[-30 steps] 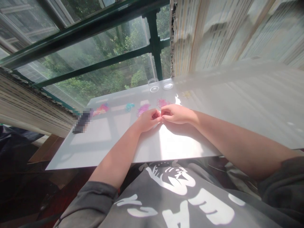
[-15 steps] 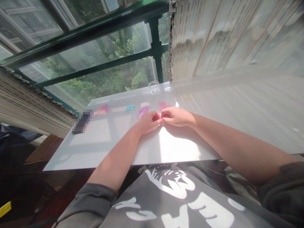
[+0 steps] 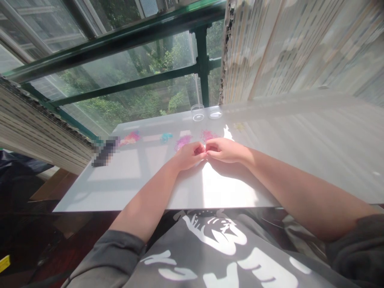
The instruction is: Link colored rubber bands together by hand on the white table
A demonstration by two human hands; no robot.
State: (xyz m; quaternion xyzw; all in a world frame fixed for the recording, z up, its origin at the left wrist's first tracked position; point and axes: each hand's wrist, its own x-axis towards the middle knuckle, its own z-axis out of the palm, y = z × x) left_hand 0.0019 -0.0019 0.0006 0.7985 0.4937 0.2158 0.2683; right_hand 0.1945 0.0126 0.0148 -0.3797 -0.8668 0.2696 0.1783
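Closest in is the person's grey printed top, with both bare forearms reaching out over the near edge of the white table point(image 3: 120, 188). Toward the middle of the table the two hands meet, fingertips almost touching. The left hand point(image 3: 188, 155) is curled, thumb and fingers pinched together on something small and pinkish-red; the right hand point(image 3: 224, 149) is likewise closed in a pinch, facing it. What they grip between them is too small to make out clearly, though it looks like a small pink piece point(image 3: 201, 151) held at the point where the fingertips come together, just above the table's surface.

Beyond the hands, toward the far edge, a row of little coloured heaps lies on the table: a pink heap point(image 3: 208, 134) just behind the right hand, a purple heap point(image 3: 183, 141) behind the left, a blue heap point(image 3: 165, 137) further left, a mixed pink-and-orange heap point(image 3: 131, 138) nearer the far left corner, and a faint yellow heap point(image 3: 239, 127) to the right. At the far edge stand a clear round cup point(image 3: 198, 112) and a clear lid point(image 3: 215, 115) beside it.

As for progress, I would judge the work to be somewhere in the middle: the heaps sit sorted by colour, nothing finished lies on the table that I can see, and the hands are busy with one piece
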